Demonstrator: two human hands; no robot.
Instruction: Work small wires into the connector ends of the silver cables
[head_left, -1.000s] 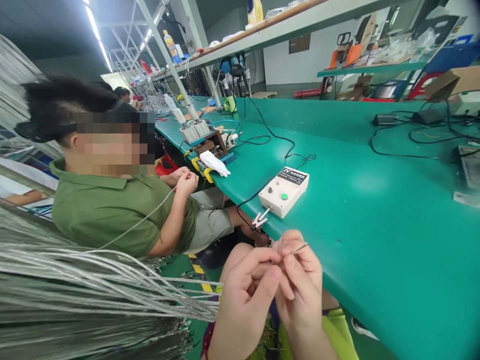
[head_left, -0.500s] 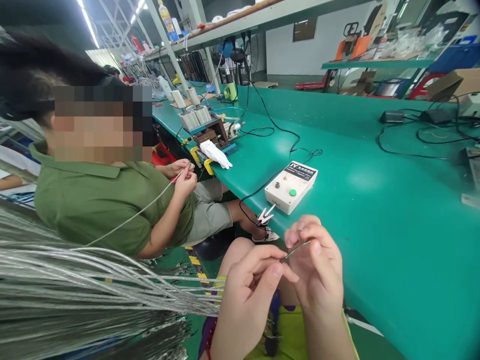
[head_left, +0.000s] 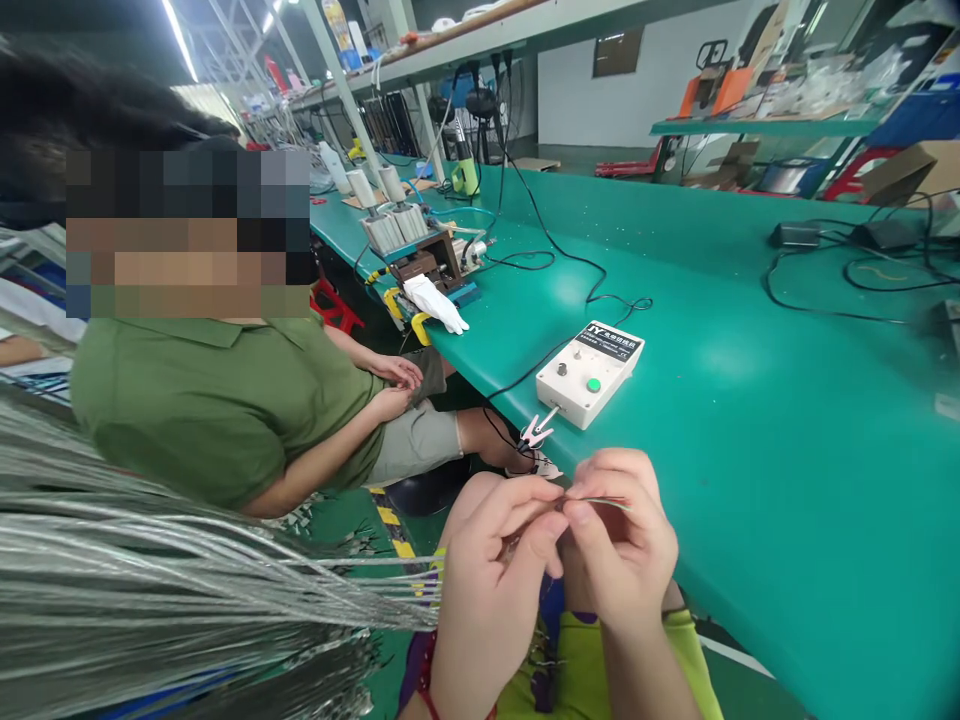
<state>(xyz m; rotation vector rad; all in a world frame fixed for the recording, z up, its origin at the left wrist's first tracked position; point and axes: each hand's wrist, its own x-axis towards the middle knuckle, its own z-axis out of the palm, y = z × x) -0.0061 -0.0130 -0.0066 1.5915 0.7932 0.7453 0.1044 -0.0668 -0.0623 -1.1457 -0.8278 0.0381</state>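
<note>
Thin coloured wires (head_left: 611, 501), reddish and green, stick out to the right between my fingertips. My left hand (head_left: 499, 570) is closed, its thumb and forefinger pinching the wires at their left end. Against it, my right hand (head_left: 626, 550) pinches the same wires with thumb and fingertips. Both hands are held over my lap, just off the table's front edge. Beside my left forearm lies a thick bundle of silvery cables (head_left: 300, 560); whether the pinched wires belong to one of these is hidden by the hand.
A white control box (head_left: 590, 373) with a green button stands on the green table (head_left: 750, 450), a pink clip-like piece (head_left: 536, 432) at its front. Farther left are a clamped machine (head_left: 420, 255) and a white glove (head_left: 436, 303). A co-worker (head_left: 225, 400) sits close on the left.
My right hand's fingers have closed onto the wires, and more coloured strands show. The co-worker's hands have dropped to their lap, and the cable they held is out of sight.
</note>
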